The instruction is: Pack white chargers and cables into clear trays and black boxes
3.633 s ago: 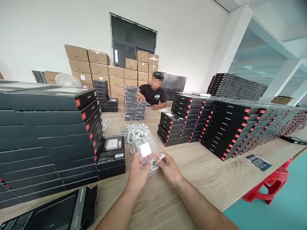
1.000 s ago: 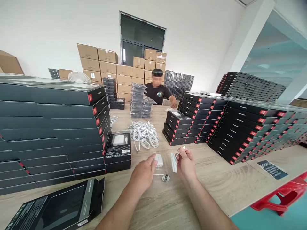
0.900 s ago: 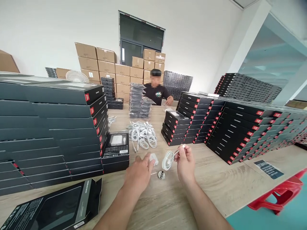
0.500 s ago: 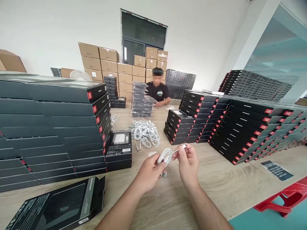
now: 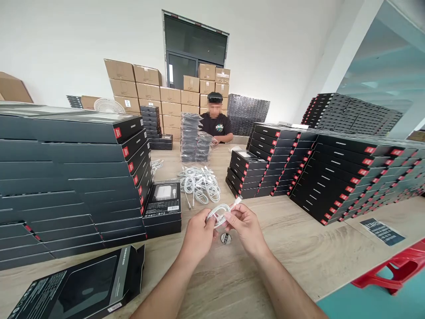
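A white charging cable, wound into a small coil, is held above the table between both hands. My left hand is closed on the left side of the coil. My right hand pinches the cable at the right side, with a white plug end sticking up past its fingers. Just below the hands, a round black-and-white sticker shows on what looks like clear plastic. Beyond the hands lies a tangled pile of white cables.
Tall stacks of black boxes stand left and right. An open black box lies front left. Bagged dark items are piled near a co-worker across the table. A red stool stands at the right edge.
My right hand has moved left and in toward the coil, bringing the plug end with it. The round sticker below the hands now shows more fully.
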The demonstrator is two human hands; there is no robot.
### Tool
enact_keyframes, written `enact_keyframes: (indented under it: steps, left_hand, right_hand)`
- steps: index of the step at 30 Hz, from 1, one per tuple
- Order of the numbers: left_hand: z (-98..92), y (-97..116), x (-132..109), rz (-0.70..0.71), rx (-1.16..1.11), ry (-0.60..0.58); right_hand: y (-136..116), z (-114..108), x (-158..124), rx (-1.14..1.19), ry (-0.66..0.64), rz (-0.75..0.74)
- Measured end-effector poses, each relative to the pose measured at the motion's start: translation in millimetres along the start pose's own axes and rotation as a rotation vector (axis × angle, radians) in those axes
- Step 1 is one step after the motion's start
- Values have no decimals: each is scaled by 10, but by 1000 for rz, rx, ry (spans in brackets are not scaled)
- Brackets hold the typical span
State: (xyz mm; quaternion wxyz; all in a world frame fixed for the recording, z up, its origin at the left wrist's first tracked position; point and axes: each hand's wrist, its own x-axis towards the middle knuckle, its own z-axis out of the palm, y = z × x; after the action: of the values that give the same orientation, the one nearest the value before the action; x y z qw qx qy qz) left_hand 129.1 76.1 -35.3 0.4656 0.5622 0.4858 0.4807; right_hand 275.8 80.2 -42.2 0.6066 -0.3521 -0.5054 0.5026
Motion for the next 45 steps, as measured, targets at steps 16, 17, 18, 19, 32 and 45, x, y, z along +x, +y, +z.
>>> enact_keyframes:
  steps: [16,17,18,19,32,45]
  left_hand:
    - [23,101,-98,328,190,-173]
    - [27,97,-86,297,158,-192]
    - [27,91,-71,253,106,-221]
    - [25,83,-55,198,36,-246]
    - [-24,89,-45,-200,-680,-335]
    - [-2,91,7,28,-174,-125]
  right_hand:
    - [36,-143,112,86,245,-15]
    - [25,-137,108,96,223,-26]
    - [11,-130,103,104,195,-36]
    - [-5,-121,98,104,168,-45]
    - [-56,-133,82,59,130,7]
    - [14,-206,159,212,232,39]
